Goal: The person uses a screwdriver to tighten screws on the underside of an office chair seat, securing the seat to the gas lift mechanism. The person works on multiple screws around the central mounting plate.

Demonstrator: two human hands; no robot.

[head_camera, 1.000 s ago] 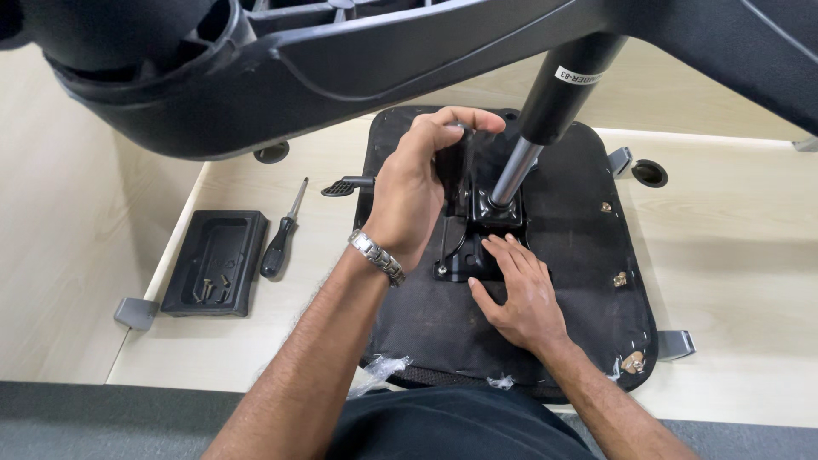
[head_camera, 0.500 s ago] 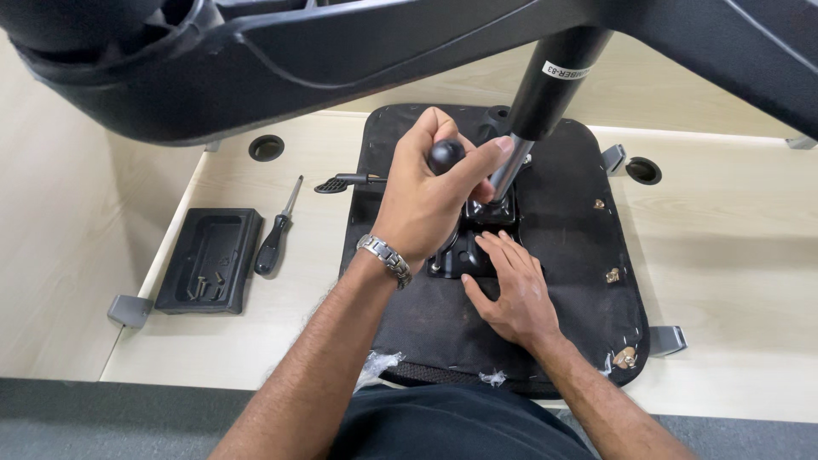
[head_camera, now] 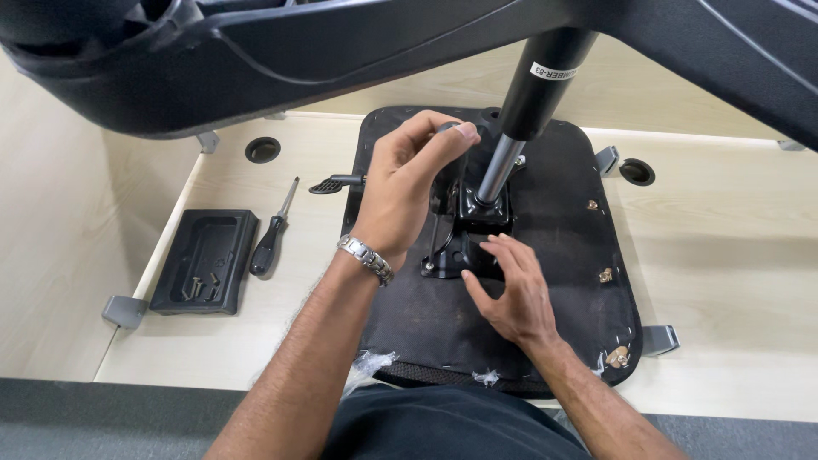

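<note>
Head view: an upturned black seat pan (head_camera: 588, 255) lies flat on the pale wooden worktop (head_camera: 724, 247), underside up, so that the black metal mechanism plate (head_camera: 467, 230) at its centre can be reached from above. A chrome and black gas-lift column (head_camera: 515, 128) rises from that plate towards twelve o'clock into the dark chair base (head_camera: 298, 51) overhead.

The left hand (head_camera: 400, 192) is curled around a small dark knob (head_camera: 450, 128) at about eleven o'clock of the mechanism, thumb and forefinger closed on it, as if turning it. A metal watch (head_camera: 366, 258) sits on that wrist. The right hand (head_camera: 511, 294) hovers at five o'clock of the plate, fingers (head_camera: 503, 255) loosely spread and holding nothing, tips just by the plate's lower edge, seemingly to steady it.

At nine o'clock of the seat pan a lever handle (head_camera: 332, 183) sticks out. Further left lie a black-handled screwdriver (head_camera: 271, 238) and a shallow black tray (head_camera: 204, 260) holding a few screws, near to hand.
</note>
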